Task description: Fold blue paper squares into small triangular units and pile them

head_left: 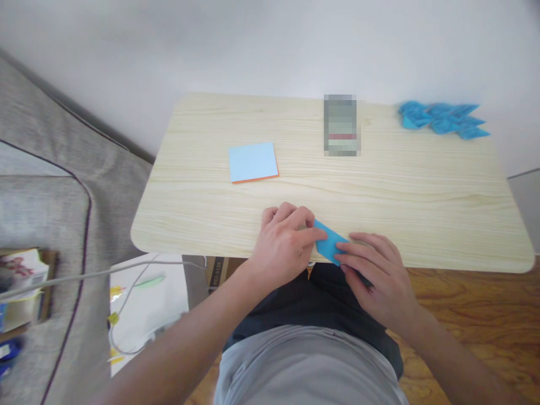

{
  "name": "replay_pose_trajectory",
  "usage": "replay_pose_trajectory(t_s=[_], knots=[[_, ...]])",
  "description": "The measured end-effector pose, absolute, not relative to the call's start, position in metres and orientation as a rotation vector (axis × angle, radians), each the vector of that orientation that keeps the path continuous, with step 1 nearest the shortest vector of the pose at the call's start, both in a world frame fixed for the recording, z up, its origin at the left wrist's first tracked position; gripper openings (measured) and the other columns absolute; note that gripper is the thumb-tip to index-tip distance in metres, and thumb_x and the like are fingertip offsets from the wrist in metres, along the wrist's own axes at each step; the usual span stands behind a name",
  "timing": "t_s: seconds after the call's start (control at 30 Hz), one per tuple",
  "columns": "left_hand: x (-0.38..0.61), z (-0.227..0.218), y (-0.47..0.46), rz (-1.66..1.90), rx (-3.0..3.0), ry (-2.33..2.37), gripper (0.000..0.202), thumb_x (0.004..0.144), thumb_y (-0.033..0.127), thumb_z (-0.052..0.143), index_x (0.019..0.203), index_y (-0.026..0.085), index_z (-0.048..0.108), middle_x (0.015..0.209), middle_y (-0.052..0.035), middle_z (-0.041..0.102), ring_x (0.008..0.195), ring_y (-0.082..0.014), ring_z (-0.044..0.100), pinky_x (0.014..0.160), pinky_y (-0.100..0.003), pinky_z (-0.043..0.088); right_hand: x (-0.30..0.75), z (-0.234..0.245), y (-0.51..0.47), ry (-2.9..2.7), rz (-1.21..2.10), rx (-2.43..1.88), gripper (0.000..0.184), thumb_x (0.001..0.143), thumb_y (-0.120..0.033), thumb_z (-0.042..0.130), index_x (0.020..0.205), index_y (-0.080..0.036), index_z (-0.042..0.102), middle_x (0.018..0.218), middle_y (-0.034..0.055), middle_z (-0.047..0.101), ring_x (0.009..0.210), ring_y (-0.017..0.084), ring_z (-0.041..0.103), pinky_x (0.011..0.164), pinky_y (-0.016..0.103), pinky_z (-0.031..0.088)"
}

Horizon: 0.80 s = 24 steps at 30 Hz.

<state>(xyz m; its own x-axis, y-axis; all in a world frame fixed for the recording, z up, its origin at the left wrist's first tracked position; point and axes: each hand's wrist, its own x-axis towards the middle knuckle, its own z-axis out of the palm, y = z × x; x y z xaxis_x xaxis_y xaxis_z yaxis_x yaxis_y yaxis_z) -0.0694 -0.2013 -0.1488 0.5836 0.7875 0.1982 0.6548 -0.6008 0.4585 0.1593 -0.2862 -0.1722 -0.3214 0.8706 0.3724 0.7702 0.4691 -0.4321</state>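
A folded piece of blue paper [331, 243] lies at the table's front edge between both hands. My left hand [287, 239] has its thumb pressed on the paper's left part, with the other fingers curled beside it. On the right end of the paper, my right hand [377, 275] grips with its fingertips on top and the thumb at the lower edge. The fingers hide parts of both ends. Farther back on the left lies a stack of paper sheets [253, 162], light blue on top with an orange edge below.
Several folded blue paper pieces [442, 119] sit at the back right of the wooden table [400, 191]. A pixelated, phone-shaped object [341, 125] lies near the back. A grey cable [101, 274] runs past the left front, by a grey fabric-covered piece [113, 208].
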Motion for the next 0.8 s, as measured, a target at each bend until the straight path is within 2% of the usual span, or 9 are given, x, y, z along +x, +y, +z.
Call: replay_pose_trajectory(t_s=[0.17,0.4,0.67,0.8], knots=[[-0.067,-0.147,-0.213,0.538,2.431,1.188,0.022,0.098,0.030,0.059,0.112,0.034,0.076,0.117,-0.0019,0.070,0.111,-0.0234,0.054,0.097,-0.045,0.036,0.153,-0.175,-0.289,-2.087,0.202,-1.361,0.033,0.083,-0.011,0.076,0.110,-0.029,0.073,0.116,0.0007,0.077,0.115,0.026,0.064,0.100,0.050,0.050],[-0.071,-0.152,-0.218,0.607,2.426,1.199,0.023,0.098,0.028,0.060,0.113,0.035,0.077,0.131,0.0006,0.069,0.122,-0.0254,0.051,0.106,-0.047,0.035,0.152,-0.175,-0.287,-2.082,0.179,-1.374,0.026,0.085,-0.017,0.076,0.107,-0.031,0.075,0.112,0.0001,0.077,0.111,0.025,0.065,0.097,0.048,0.048],[-0.070,-0.152,-0.220,0.607,2.399,1.242,0.021,0.097,0.029,0.063,0.111,0.034,0.077,0.126,0.0006,0.072,0.119,-0.0249,0.053,0.105,-0.046,0.036,0.145,-0.163,-0.271,-2.026,0.309,-1.506,0.006,0.093,-0.024,0.068,0.096,-0.025,0.072,0.100,0.0020,0.075,0.102,0.023,0.063,0.095,0.044,0.044],[-0.070,-0.151,-0.219,0.594,2.398,1.248,0.018,0.097,0.029,0.063,0.106,0.035,0.078,0.125,0.0019,0.072,0.118,-0.0246,0.054,0.105,-0.046,0.036,0.137,-0.164,-0.262,-2.004,0.278,-1.590,0.005,0.094,-0.029,0.067,0.094,-0.025,0.070,0.094,0.0023,0.072,0.096,0.023,0.060,0.089,0.042,0.041]])
